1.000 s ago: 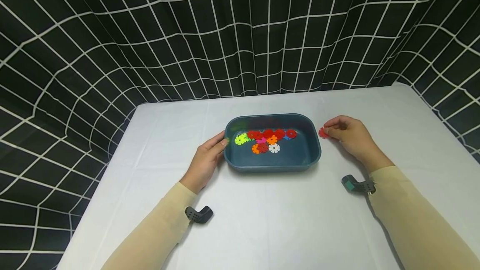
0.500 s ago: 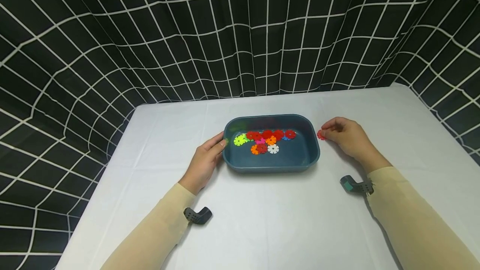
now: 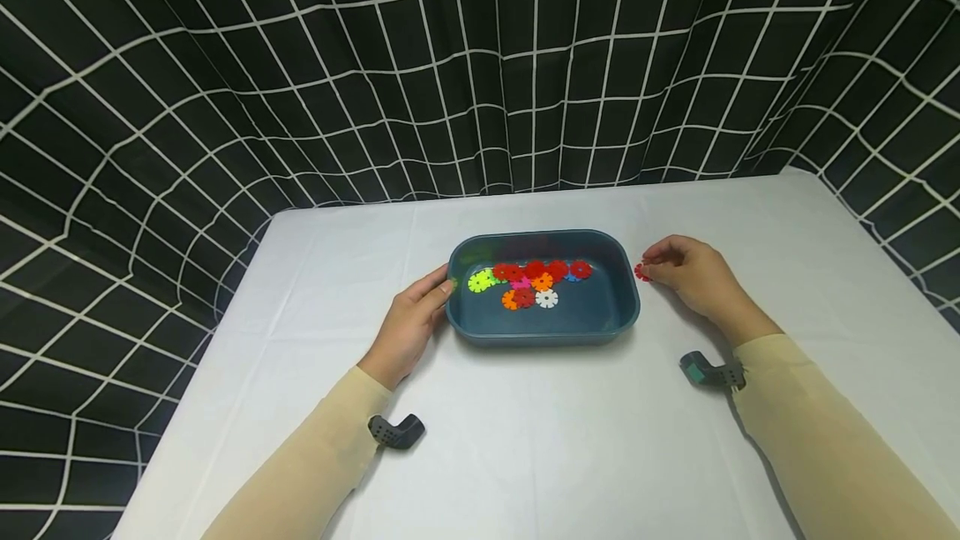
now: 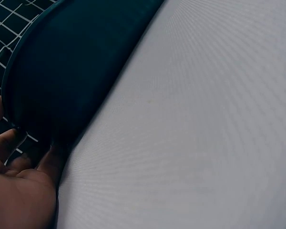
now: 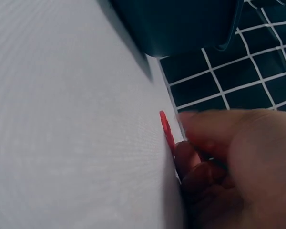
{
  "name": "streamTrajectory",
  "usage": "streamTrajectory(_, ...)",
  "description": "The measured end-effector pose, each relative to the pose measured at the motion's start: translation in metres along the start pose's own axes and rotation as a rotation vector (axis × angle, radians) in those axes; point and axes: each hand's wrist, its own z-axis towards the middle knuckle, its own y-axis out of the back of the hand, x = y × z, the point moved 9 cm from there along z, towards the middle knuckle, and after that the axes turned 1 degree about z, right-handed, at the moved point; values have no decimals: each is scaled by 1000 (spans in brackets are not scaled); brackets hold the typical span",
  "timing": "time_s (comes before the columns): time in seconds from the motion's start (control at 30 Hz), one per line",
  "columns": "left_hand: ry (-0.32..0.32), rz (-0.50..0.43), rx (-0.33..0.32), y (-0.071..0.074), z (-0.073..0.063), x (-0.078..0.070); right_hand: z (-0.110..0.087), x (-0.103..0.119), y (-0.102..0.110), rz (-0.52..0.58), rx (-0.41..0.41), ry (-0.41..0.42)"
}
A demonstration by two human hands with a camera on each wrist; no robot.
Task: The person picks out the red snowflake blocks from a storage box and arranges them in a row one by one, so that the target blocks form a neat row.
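A dark blue-green plastic basin (image 3: 543,336) stands in the middle of the white table in the head view. Several toothed plastic discs lie inside it: a yellow-green disc (image 3: 480,281), red ones (image 3: 557,271), an orange disc (image 3: 542,282), a white disc (image 3: 547,298) and others overlapping. My left hand (image 3: 408,319) grips the basin's left end, thumb at the rim, fingers around the outside. Just right of the basin, my right hand (image 3: 693,273) pinches a red toothed disc (image 3: 642,272) low over the table. In the right wrist view that disc (image 5: 166,130) shows edge-on beside the fingertips.
White cloth covers the table (image 3: 525,440). Behind and on both sides hangs a black curtain (image 3: 420,73) with a white grid. Each wrist carries a small dark camera, one on the left (image 3: 396,432) and one on the right (image 3: 711,371).
The red disc at my right fingertips shows slightly less of its face than before. Both hands and the basin stay almost in place.
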Motion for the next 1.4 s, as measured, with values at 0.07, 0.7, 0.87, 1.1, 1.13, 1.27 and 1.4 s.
streamTrajectory(0.07, -3, 4, 2, 0, 0, 0, -1, -1, 2, 20, -1, -15)
streamTrajectory(0.7, -6, 6, -5, 0, 1, 1, -4, 0, 15, 560, 23, -2)
streamTrajectory(0.87, -9, 3, -12, 1, 1, 0, -3, 8, 16, 698, 17, 6)
streamTrajectory(1.1, -9, -1, -4, 0, 1, 0, 0, 31, 20, 885, 29, 65)
streamTrajectory(1.13, -8, -1, -7, 1, 1, 1, 0, 36, 20, 901, 36, 74)
streamTrajectory(1.27, -9, 3, -6, 1, -1, 0, 2, 57, 21, 957, 62, 122)
streamTrajectory(1.4, -6, 5, 2, 1, 0, 0, 3, 82, 26, 966, 58, 170)
